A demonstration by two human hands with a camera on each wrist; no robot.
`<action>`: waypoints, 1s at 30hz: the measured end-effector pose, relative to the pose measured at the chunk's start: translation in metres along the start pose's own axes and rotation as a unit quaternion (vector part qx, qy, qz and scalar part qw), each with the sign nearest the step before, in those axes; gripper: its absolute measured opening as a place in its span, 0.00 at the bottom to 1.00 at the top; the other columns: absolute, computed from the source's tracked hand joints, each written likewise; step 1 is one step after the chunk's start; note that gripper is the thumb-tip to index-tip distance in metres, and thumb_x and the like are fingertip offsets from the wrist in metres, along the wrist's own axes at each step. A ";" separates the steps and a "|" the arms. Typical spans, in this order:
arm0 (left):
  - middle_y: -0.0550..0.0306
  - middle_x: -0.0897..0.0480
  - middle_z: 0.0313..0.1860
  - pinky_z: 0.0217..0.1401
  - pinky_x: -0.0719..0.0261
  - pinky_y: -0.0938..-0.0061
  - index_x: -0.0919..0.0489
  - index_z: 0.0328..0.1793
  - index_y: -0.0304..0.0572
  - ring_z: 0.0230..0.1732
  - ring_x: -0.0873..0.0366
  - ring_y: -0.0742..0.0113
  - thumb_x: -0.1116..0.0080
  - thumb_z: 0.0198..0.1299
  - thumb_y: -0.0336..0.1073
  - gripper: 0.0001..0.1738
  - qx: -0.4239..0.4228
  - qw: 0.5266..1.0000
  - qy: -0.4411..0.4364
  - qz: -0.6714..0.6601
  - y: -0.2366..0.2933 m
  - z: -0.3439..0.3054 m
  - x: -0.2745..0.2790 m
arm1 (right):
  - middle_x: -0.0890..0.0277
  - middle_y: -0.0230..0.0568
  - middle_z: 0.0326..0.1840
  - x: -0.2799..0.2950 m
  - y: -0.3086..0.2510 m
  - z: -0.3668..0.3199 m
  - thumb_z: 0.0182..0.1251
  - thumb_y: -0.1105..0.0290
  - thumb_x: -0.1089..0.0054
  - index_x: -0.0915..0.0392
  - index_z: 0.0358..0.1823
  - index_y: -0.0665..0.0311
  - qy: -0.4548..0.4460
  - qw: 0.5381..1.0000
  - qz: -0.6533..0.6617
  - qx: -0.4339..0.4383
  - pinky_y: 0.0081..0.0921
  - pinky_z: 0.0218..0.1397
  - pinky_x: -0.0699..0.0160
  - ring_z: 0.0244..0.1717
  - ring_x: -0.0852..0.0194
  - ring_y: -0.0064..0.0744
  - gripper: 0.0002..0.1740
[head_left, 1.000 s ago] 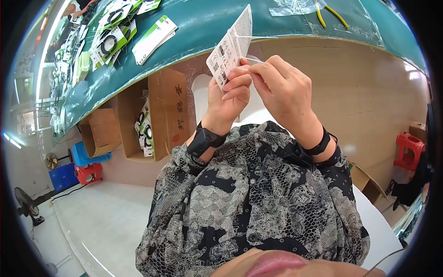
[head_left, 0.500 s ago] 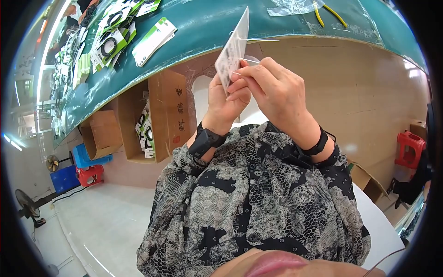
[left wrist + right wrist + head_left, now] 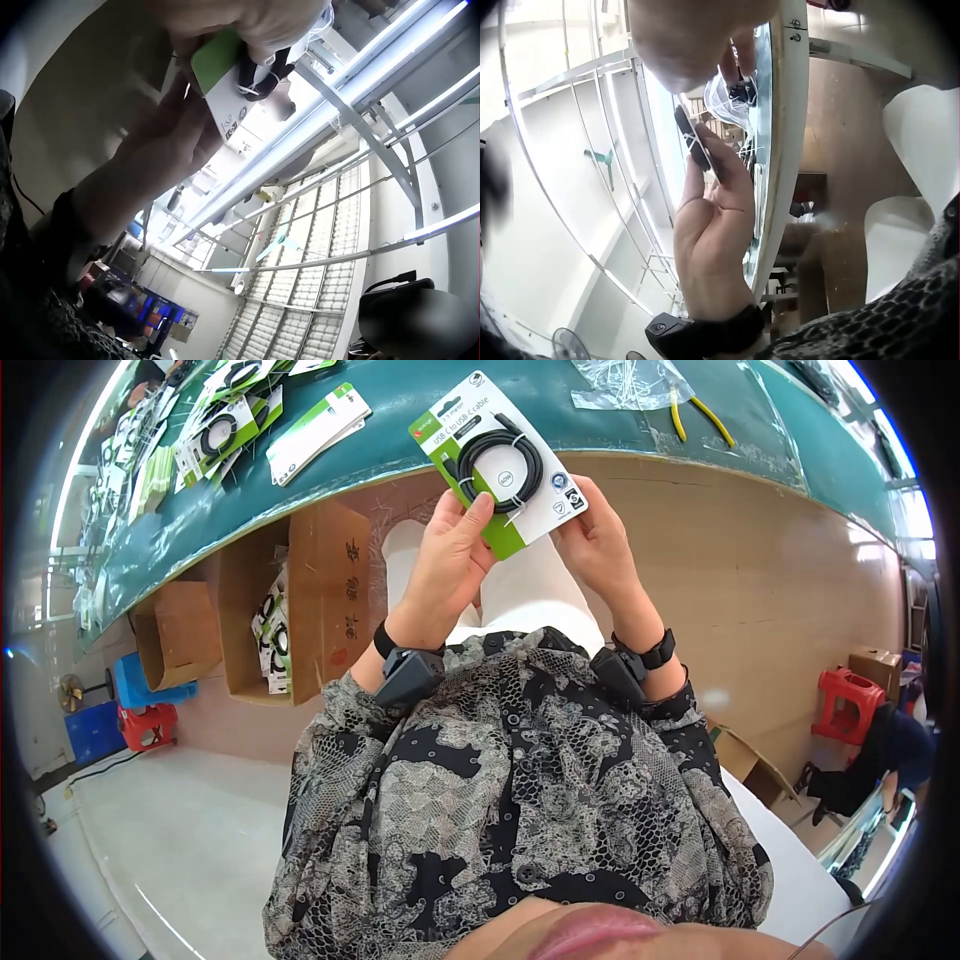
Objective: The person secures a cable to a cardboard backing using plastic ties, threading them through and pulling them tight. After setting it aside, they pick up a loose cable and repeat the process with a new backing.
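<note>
Both hands hold a green-and-white card (image 3: 503, 480) labelled as a USB-C to USB-C cable, its front facing up toward the head camera. A coiled black cable (image 3: 535, 468) is fastened to it with thin white ties. My left hand (image 3: 450, 555) pinches the lower left of the card, thumb on the front beside the coil. At the lower right corner, my right hand (image 3: 600, 540) grips the edge, its fingers mostly behind the card. In the right wrist view the card (image 3: 711, 159) appears nearly edge-on in the left hand.
Carded cables (image 3: 218, 432) pile up on the green tabletop (image 3: 390, 465) at left, beside a stack of cards (image 3: 318, 435). Yellow-handled pliers (image 3: 712, 422) lie near a plastic bag with white ties (image 3: 625, 382). Below stands a cardboard box (image 3: 325, 595) containing more carded cables.
The card has turned from its printed back, nearly edge-on, to its front with the cable showing. My right hand has gone from a white tie to the card's right edge.
</note>
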State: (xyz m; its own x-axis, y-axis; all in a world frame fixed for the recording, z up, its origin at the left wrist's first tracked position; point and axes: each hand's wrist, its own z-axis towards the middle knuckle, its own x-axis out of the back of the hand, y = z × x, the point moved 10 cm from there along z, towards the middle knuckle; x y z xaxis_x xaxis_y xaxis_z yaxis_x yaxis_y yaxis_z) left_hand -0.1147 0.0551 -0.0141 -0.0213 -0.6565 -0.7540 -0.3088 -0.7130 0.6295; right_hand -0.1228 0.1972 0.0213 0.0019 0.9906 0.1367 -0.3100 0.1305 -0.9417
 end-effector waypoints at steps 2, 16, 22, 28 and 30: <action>0.55 0.25 0.55 0.56 0.21 0.68 0.36 0.59 0.41 0.55 0.24 0.66 0.50 0.69 0.33 0.16 -0.072 0.996 0.018 0.047 0.011 0.000 0.003 | 0.24 0.37 0.40 0.011 -0.015 0.001 0.59 0.87 0.46 0.27 0.50 0.66 0.048 0.997 -0.028 0.047 0.23 0.47 0.26 0.43 0.25 0.24 0.18; 0.54 0.24 0.50 0.48 0.22 0.78 0.39 0.56 0.40 0.50 0.23 0.69 0.46 0.66 0.31 0.17 -0.203 0.961 0.020 0.185 0.037 -0.016 -0.011 | 0.23 0.40 0.38 -0.031 -0.082 -0.022 0.54 0.86 0.43 0.25 0.36 0.64 -0.065 0.912 -0.229 0.335 0.32 0.52 0.27 0.41 0.24 0.37 0.11; 0.50 0.22 0.47 0.45 0.23 0.78 0.39 0.56 0.39 0.48 0.22 0.66 0.42 0.63 0.28 0.20 -0.334 0.879 -0.006 0.340 0.054 -0.031 -0.022 | 0.23 0.46 0.45 -0.031 -0.054 -0.020 0.59 0.85 0.44 0.29 0.38 0.67 -0.155 0.969 -0.037 0.189 0.33 0.55 0.26 0.49 0.24 0.37 0.08; 0.42 0.21 0.48 0.48 0.21 0.68 0.35 0.54 0.42 0.50 0.21 0.54 0.40 0.57 0.25 0.21 -0.453 0.749 -0.175 0.451 0.062 -0.052 -0.061 | 0.26 0.46 0.53 -0.017 -0.051 -0.036 0.69 0.73 0.49 0.32 0.54 0.68 -0.167 0.921 0.345 0.069 0.32 0.54 0.24 0.52 0.26 0.37 0.14; 0.38 0.22 0.50 0.49 0.21 0.63 0.33 0.52 0.43 0.51 0.21 0.48 0.40 0.55 0.24 0.20 -0.527 0.647 -0.213 0.508 0.063 -0.074 -0.084 | 0.30 0.48 0.59 -0.020 -0.053 -0.045 0.72 0.68 0.50 0.36 0.61 0.68 -0.191 0.815 0.547 -0.022 0.33 0.58 0.27 0.58 0.30 0.37 0.20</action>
State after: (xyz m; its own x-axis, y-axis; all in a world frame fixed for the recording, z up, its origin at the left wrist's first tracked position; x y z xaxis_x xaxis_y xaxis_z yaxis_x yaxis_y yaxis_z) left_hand -0.0621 0.0469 0.1024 -0.0335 -0.9510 0.3074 0.8860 0.1141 0.4495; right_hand -0.0634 0.1727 0.0544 -0.5513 0.4313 -0.7142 0.1071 -0.8124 -0.5732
